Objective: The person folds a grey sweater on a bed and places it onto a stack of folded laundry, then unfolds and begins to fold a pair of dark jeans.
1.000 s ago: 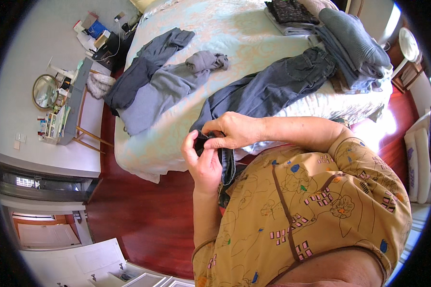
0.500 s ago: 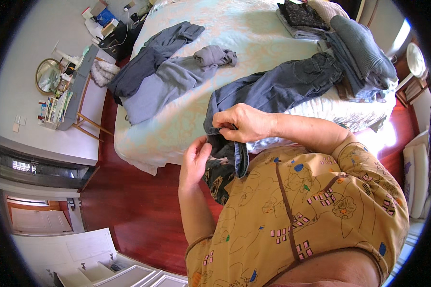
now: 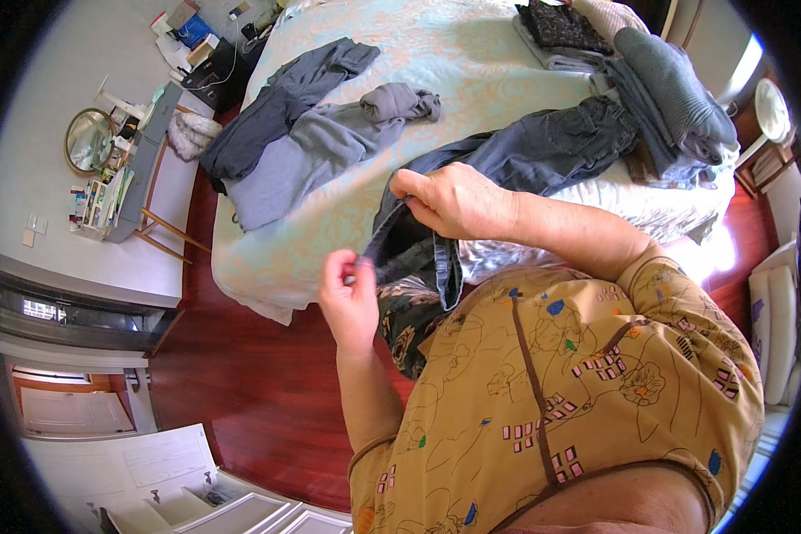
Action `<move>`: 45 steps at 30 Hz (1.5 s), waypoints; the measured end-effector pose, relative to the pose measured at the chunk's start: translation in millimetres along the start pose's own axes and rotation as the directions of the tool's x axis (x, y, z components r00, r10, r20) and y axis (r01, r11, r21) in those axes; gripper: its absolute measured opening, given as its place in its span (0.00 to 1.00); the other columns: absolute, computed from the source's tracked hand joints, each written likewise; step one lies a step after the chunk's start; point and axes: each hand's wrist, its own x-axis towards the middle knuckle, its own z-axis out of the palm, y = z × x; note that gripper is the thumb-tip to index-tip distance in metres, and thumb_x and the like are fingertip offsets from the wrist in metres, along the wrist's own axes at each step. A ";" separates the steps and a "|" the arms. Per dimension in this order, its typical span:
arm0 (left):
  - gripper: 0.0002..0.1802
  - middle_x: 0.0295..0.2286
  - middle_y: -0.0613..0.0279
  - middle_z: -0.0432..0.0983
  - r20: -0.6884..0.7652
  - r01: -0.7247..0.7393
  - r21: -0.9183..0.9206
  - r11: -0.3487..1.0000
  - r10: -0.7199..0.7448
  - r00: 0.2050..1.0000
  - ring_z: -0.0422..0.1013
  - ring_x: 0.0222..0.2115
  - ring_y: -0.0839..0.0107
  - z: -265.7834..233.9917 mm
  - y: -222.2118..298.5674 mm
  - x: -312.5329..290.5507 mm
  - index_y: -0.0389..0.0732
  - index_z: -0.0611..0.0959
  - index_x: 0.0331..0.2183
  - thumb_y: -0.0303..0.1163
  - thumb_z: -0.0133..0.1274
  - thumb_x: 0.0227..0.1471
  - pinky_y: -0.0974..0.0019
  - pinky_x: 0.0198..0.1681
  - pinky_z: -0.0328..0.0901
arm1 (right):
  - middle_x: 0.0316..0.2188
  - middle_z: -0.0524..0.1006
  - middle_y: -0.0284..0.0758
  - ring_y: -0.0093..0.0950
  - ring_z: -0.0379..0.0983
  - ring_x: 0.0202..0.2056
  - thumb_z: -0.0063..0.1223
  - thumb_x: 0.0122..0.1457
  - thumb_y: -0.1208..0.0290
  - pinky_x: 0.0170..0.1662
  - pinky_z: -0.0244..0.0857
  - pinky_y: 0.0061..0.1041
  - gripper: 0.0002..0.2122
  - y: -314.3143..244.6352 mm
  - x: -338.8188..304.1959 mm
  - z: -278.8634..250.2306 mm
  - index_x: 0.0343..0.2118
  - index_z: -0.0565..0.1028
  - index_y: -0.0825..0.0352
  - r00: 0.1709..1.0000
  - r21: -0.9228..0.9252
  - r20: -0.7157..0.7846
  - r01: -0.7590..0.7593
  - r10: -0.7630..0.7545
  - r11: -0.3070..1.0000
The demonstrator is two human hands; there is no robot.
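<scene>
The dark blue-grey jeans (image 3: pixel 556 142) are rumpled and faded in patches, with a seamed pocket area at the far end; they stretch from between the hands away to the right across the bed (image 3: pixel 472 71). Their near leg end (image 3: pixel 449 276) gapes into a wide dark opening below the right hand. The left hand (image 3: pixel 349 298), slightly blurred, is nearly closed, thumb and fingers pinching the opening's left edge. The right hand (image 3: pixel 461 203), curled with knuckles up, grips the upper edge, well apart from the left.
</scene>
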 end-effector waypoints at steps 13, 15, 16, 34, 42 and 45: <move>0.12 0.28 0.58 0.62 0.054 -0.187 0.316 0.930 0.180 0.982 0.64 0.27 0.64 -39.7 20.5 5.5 0.35 0.78 0.29 0.12 0.47 0.40 0.67 0.30 0.61 | 0.19 0.75 0.47 0.46 0.74 0.23 0.48 0.51 0.75 0.28 0.68 0.39 0.07 -3.1 43.2 4.7 0.31 0.77 0.68 0.992 0.136 -0.120 0.061 -0.045 0.989; 0.15 0.32 0.56 0.63 0.157 -0.267 0.448 0.853 0.218 0.963 0.66 0.32 0.61 -47.8 19.8 2.6 0.37 0.80 0.36 0.15 0.50 0.42 0.66 0.36 0.63 | 0.18 0.75 0.47 0.46 0.74 0.22 0.47 0.51 0.74 0.28 0.68 0.39 0.07 -10.5 49.1 5.5 0.31 0.76 0.68 0.995 0.153 -0.099 0.048 -0.033 0.987; 0.15 0.34 0.55 0.63 0.164 -0.271 0.460 0.846 0.219 0.962 0.66 0.34 0.59 -46.4 28.7 1.2 0.38 0.80 0.36 0.16 0.51 0.43 0.64 0.38 0.63 | 0.18 0.74 0.48 0.46 0.74 0.22 0.47 0.52 0.74 0.28 0.67 0.40 0.07 -16.3 53.5 5.8 0.32 0.76 0.68 0.996 0.162 -0.086 0.049 -0.035 0.986; 0.07 0.41 0.51 0.67 0.005 -0.177 0.335 0.926 0.186 0.983 0.67 0.33 0.64 -63.0 36.9 -2.3 0.32 0.74 0.28 0.25 0.49 0.56 0.65 0.36 0.63 | 0.19 0.78 0.40 0.34 0.77 0.24 0.48 0.52 0.67 0.32 0.70 0.32 0.10 -34.0 119.6 25.1 0.28 0.76 0.68 0.990 0.236 0.136 -0.010 -0.023 0.972; 0.14 0.46 0.39 0.66 -0.040 -0.117 0.523 0.844 0.161 0.986 0.64 0.48 0.48 -80.6 36.0 -0.9 0.33 0.75 0.30 0.33 0.60 0.46 0.52 0.53 0.58 | 0.16 0.77 0.38 0.34 0.77 0.23 0.50 0.52 0.60 0.33 0.71 0.32 0.14 -64.2 121.3 62.9 0.24 0.77 0.68 0.940 0.327 0.340 -0.128 0.010 0.936; 0.32 0.46 0.40 0.68 -0.146 -0.076 0.451 0.889 0.158 0.977 0.66 0.47 0.46 -62.0 40.2 9.7 0.30 0.69 0.49 0.31 0.63 0.44 0.55 0.52 0.59 | 0.23 0.79 0.45 0.42 0.77 0.29 0.46 0.54 0.58 0.38 0.70 0.36 0.18 -70.4 114.2 83.8 0.23 0.79 0.68 0.944 0.343 0.326 -0.074 -0.045 0.937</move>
